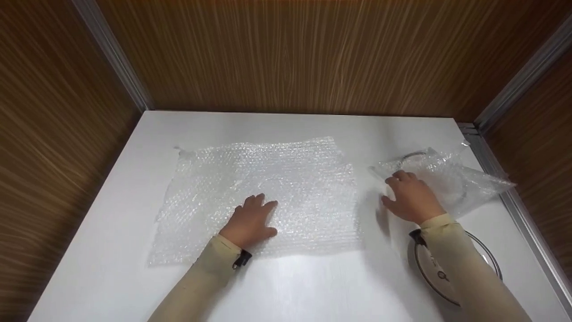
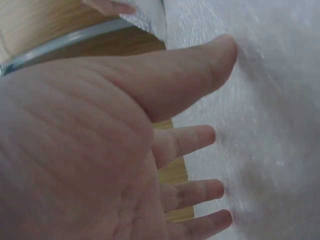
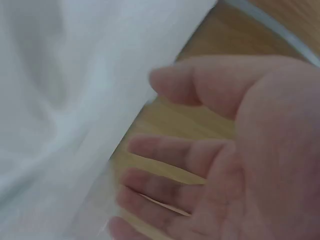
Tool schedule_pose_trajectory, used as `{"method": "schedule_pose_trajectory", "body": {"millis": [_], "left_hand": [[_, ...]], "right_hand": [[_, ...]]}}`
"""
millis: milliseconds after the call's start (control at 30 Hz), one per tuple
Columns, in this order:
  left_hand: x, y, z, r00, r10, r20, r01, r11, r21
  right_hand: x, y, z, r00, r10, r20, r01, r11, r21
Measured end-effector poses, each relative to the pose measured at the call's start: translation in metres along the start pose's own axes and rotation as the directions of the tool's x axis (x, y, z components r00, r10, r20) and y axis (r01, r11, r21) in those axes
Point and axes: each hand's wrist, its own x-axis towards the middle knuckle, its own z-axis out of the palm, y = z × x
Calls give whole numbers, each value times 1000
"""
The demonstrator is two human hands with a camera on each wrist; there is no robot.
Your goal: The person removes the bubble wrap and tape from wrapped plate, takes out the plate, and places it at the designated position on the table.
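A sheet of clear bubble wrap (image 1: 295,179) lies spread flat on the white table. My left hand (image 1: 251,222) rests on its lower middle, fingers apart; in the left wrist view the fingertips (image 2: 202,135) touch the wrap. To the right, my right hand (image 1: 413,197) is at the near left side of a crumpled clear plastic wrap (image 1: 473,181). A curved dark rim shows through that wrap; what lies inside is unclear. In the right wrist view the right hand's fingers (image 3: 165,150) are loosely extended and hold nothing. Whether they touch the wrap cannot be told.
A round, dark-rimmed disc (image 1: 435,286) with printed markings lies partly hidden under the right forearm. Wood-grain panels (image 1: 286,58) stand behind the table (image 1: 304,290) and on both sides. A metal rail (image 1: 527,228) runs along the right edge.
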Motion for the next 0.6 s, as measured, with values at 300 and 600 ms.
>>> {"method": "schedule_pose_trajectory", "body": {"millis": [300,600], "left_hand": [[7,-33,-20,996,-79,-45,79,997,-16],[12,-58,-26,969,-146,-197,152,988,16]], "right_hand": [[-24,47,-7,996,48,-69,-52,997,-58],[-23,60,-5,986,122,110,-118,992,-38]]}}
